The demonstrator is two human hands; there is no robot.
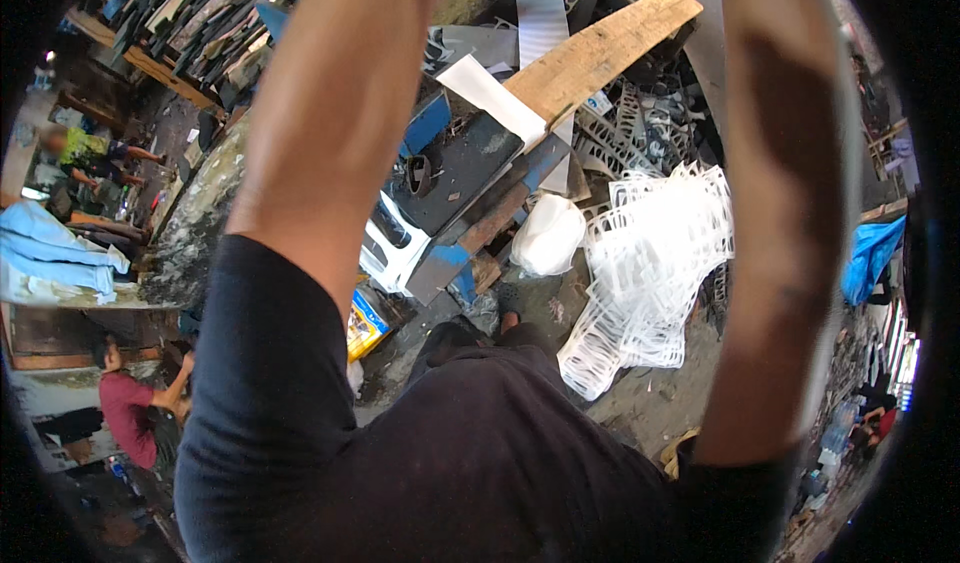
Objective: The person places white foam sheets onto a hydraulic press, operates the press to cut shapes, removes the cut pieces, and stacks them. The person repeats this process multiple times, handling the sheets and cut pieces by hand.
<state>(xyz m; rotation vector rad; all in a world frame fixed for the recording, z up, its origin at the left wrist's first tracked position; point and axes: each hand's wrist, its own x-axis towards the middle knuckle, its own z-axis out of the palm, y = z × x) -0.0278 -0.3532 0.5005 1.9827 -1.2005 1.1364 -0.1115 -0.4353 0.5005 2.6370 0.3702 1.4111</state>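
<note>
Both my arms are raised and run out past the top edge, so neither hand shows, nor anything they may hold. Below and between the arms is a dark-topped low bench [465, 163] with a small dark ring-shaped piece [418, 176] on it. A white flat strip [492, 98] and a long wooden plank [605, 51] lie at its far end. Beside my right arm, a heap of white sheets with cut-out holes [650, 273] spreads over the floor. Left of that heap sits a white plastic bag [549, 236].
Dark punched scrap strips [650, 128] are piled beyond the white sheets. A yellow and blue package [366, 325] lies near my left side. At far left, a person in a red shirt [130, 413] sits low; light blue cloth [55, 248] hangs over a ledge.
</note>
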